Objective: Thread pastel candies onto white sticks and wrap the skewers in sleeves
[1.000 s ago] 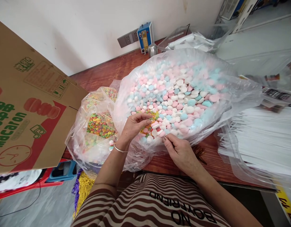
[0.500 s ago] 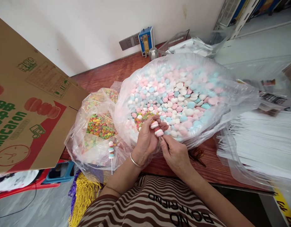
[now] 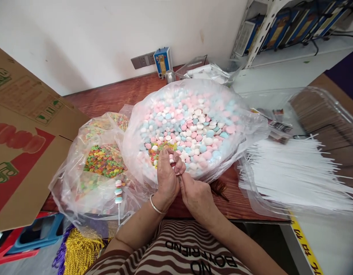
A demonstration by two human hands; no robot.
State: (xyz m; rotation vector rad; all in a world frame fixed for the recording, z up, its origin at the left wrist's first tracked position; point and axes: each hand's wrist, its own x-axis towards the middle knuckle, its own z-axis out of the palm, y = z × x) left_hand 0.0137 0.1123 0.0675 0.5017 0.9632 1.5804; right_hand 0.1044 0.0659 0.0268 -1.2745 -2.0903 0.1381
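Observation:
My left hand point(image 3: 168, 177) is curled around candy pieces, mostly hidden by its fingers, at the near edge of a big clear bag point(image 3: 136, 126) of pink, white and blue candies point(image 3: 190, 133). Against it, my right hand point(image 3: 196, 193) pinches something thin at the base of those pieces; its shape is hidden. Colourful small rings point(image 3: 104, 160) fill another clear bag on the left, and some lie among the candies by my left fingertips. A finished-looking candy skewer point(image 3: 118, 192) on a white stick rests on that left bag.
Many white sticks point(image 3: 293, 172) lie in a clear tray on the right. A cardboard box point(image 3: 27, 133) stands at left. Behind are a blue device point(image 3: 162, 62), a metal cup point(image 3: 170, 76) and a clear bin point(image 3: 233, 68). Shelving point(image 3: 261, 34) stands back right.
The view has turned right, showing more sticks and shelf. My left fingers have closed over the candy pieces that showed on the open palm before. My right hand stays against it.

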